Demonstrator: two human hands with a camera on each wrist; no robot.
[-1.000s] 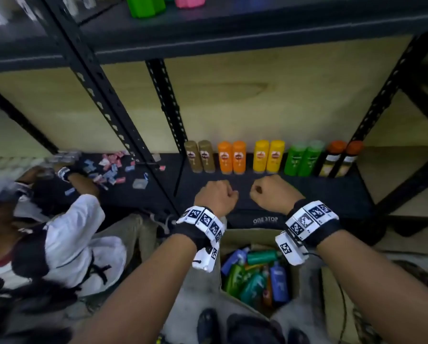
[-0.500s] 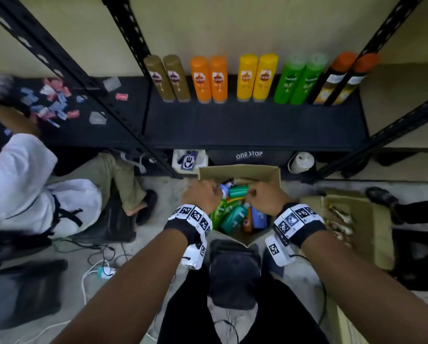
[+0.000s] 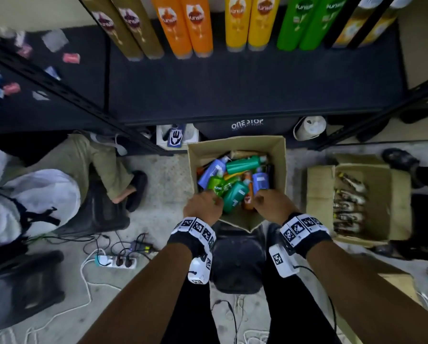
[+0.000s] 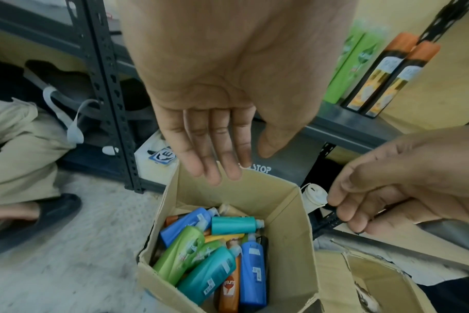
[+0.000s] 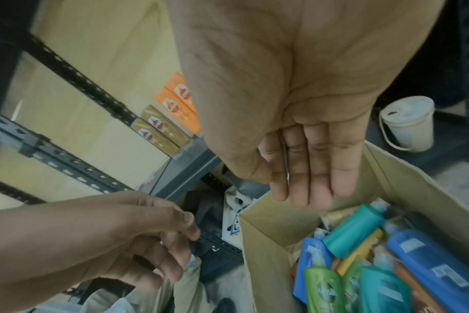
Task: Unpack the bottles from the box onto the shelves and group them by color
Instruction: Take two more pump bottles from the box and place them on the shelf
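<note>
Over on the far left, another person in a white top [image 3: 34, 194] is sitting on the floor, and a white power strip [image 3: 116, 261] is lying near their feet with cables trailing off it.

Moving right, the left hand [image 3: 203, 207] is hanging over the near-left edge of the cardboard box [image 3: 235, 145]. In the left wrist view its fingers [image 4: 209, 152] are stretched out straight and relaxed, gripping nothing at all, just pointing down at the box.

The box is sitting on the floor right in front of the bottom shelf [image 3: 233, 90], and it's holding a jumble of bottles lying on their sides: a light green bottle [image 4: 180, 252], a teal bottle [image 4: 209, 275], an orange one [image 4: 230, 290], a couple of blue bottles [image 4: 253, 273] and another teal bottle [image 4: 234, 225] lying across the back.

Up on the shelf, pairs are standing in a row by color: gold bottles [image 3: 123, 23], orange bottles [image 3: 183, 23], yellow bottles [image 3: 250, 21], green bottles [image 3: 305, 21], then two dark ones with orange caps [image 4: 388, 74].

Next, the right hand [image 3: 272, 204] is hovering over the near-right edge of the box, fingers [image 5: 316, 169] extended, loose and together, holding nothing.

A white lidded cup [image 3: 310, 127] is sitting under the shelf, and a second cardboard box [image 3: 317, 194] is sitting further right with stuff inside I can't make out.
</note>
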